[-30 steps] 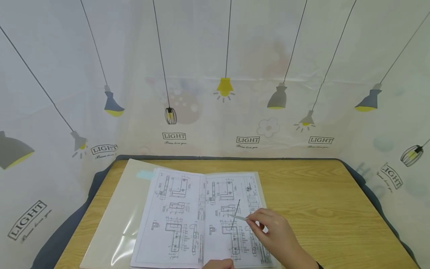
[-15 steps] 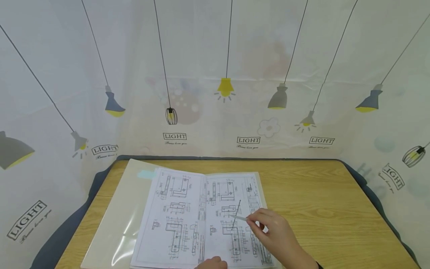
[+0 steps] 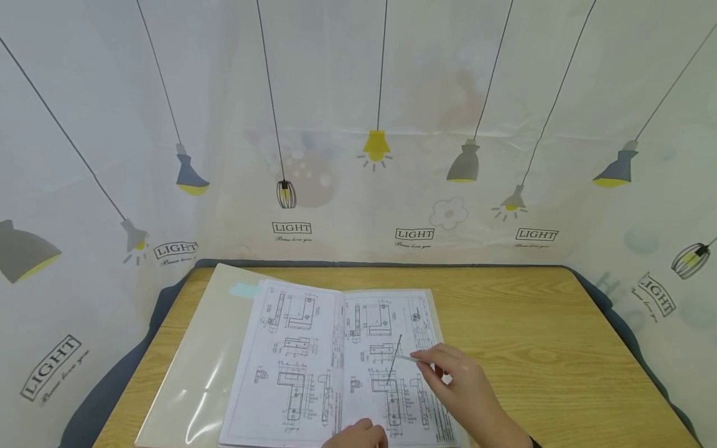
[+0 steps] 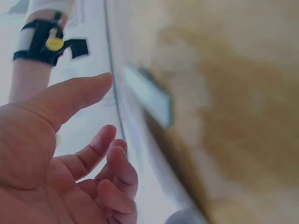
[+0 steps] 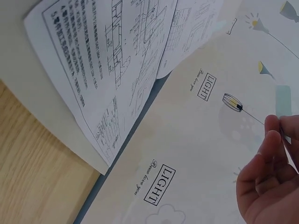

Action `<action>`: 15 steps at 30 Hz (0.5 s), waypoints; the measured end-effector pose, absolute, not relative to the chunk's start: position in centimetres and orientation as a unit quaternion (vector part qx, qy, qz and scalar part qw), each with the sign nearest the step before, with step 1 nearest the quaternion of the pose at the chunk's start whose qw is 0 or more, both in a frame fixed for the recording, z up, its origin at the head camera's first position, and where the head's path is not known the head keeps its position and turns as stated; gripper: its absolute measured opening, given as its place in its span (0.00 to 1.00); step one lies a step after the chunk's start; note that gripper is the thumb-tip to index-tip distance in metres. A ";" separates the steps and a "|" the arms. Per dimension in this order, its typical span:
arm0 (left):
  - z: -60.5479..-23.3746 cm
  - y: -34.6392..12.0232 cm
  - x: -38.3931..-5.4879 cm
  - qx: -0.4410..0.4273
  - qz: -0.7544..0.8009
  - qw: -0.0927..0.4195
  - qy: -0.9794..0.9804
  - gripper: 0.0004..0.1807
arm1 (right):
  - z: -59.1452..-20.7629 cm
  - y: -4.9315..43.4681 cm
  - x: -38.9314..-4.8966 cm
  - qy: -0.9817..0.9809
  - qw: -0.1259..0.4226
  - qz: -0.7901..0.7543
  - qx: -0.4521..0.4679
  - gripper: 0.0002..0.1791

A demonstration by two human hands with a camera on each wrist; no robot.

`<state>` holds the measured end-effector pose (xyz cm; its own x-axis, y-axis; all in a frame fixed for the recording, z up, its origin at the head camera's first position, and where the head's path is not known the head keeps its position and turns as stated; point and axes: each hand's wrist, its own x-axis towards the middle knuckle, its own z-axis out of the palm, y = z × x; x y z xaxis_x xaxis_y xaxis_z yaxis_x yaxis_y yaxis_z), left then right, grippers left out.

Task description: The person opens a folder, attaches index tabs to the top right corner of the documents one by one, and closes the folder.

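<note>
My right hand pinches a thin pale blue-green strip, like a sticky tab, between thumb and forefinger. It is above the right page of an open booklet of technical drawings. In the head view the strip is nearly edge-on. Low on the booklet, near its bottom edge, lies my left hand, partly cut off by the frame. In the left wrist view its thumb is straight, its fingers are loosely bent, and nothing is held. A similar pale blue-green tab lies on the cream folder cover.
The wooden table extends to the right of the booklet. A dark blue edge borders it, and pale sheeting printed with lamps hangs around it. A thin dark slanting line crosses the right page.
My right hand has shifted slightly up and right, turning the strip more edge-on. My left hand has come a little further onto the booklet from the bottom. The pages stay as they were.
</note>
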<state>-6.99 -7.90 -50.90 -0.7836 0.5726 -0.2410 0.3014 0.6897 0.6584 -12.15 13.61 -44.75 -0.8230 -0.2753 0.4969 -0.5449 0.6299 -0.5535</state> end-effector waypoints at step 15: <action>-45.1 -10.1 -13.1 0.134 0.212 0.091 0.964 0.27 | -45.4 14.8 -13.8 -0.830 0.086 0.533 0.139 0.04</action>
<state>-13.11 -10.08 -45.09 -0.9475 0.2965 -0.1193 0.2192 0.8745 0.4326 -13.75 14.83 -45.40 -0.9468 -0.1386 0.2903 -0.3216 0.3929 -0.8615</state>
